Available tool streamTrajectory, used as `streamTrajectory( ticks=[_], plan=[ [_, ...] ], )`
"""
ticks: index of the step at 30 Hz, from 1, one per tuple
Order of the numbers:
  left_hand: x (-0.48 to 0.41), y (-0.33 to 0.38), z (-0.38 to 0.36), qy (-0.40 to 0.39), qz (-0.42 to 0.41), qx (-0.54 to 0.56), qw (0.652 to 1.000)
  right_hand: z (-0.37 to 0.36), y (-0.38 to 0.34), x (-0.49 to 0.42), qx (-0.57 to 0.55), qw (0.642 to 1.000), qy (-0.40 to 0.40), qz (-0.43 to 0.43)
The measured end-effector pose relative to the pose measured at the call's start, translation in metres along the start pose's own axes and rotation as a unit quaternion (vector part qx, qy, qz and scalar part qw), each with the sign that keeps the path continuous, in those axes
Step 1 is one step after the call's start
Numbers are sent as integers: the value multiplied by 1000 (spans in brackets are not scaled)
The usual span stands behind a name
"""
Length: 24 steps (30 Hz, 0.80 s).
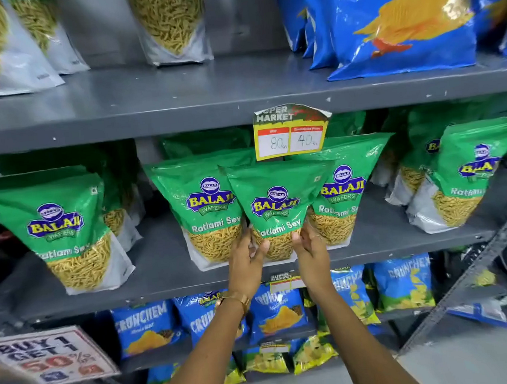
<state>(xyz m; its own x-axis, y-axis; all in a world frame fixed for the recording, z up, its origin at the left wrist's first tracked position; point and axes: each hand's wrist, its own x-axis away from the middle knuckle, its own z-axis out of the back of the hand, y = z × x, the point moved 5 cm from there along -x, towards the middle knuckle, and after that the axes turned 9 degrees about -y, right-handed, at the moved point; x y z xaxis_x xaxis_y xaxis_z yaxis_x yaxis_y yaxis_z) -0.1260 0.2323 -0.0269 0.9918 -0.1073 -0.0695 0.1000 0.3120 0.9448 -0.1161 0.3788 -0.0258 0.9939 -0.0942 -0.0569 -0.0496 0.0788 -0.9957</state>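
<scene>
A green Balaji Ratlami Sev packet (pixel 277 203) stands upright at the front of the middle grey shelf (pixel 160 273). My left hand (pixel 247 263) grips its lower left side, thumb on the front. At its lower right side is my right hand (pixel 310 250), holding it with the thumb on the front and a ring on one finger. Two like packets stand just behind it: one to the left (pixel 199 211), one to the right (pixel 345 201). A gold bracelet sits on my left wrist.
More green sev packets stand at the left (pixel 68 230) and right (pixel 469 175) of the same shelf. A price tag (pixel 291 133) hangs from the shelf above. Blue Crunchem bags (pixel 405 13) fill the upper right and the lower shelf (pixel 146 328). A promo sign (pixel 47 357) is at lower left.
</scene>
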Motion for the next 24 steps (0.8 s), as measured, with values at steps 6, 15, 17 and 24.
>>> streamTrajectory(
  ticks=[6, 15, 17, 24],
  plan=[
    [20, 2, -1, 44, 29, 3, 999, 19, 13, 7, 44, 998, -42, 4],
    [67, 14, 0, 59, -6, 33, 998, 33, 7, 53, 36, 994, -97, 42],
    [82, 25, 5, 60, -15, 50, 997, 34, 0, 69, 22, 994, -93, 43],
    [131, 83, 54, 75, -75, 38, 994, 9, -79, 131, 8, 990, -104, 97]
  ],
)
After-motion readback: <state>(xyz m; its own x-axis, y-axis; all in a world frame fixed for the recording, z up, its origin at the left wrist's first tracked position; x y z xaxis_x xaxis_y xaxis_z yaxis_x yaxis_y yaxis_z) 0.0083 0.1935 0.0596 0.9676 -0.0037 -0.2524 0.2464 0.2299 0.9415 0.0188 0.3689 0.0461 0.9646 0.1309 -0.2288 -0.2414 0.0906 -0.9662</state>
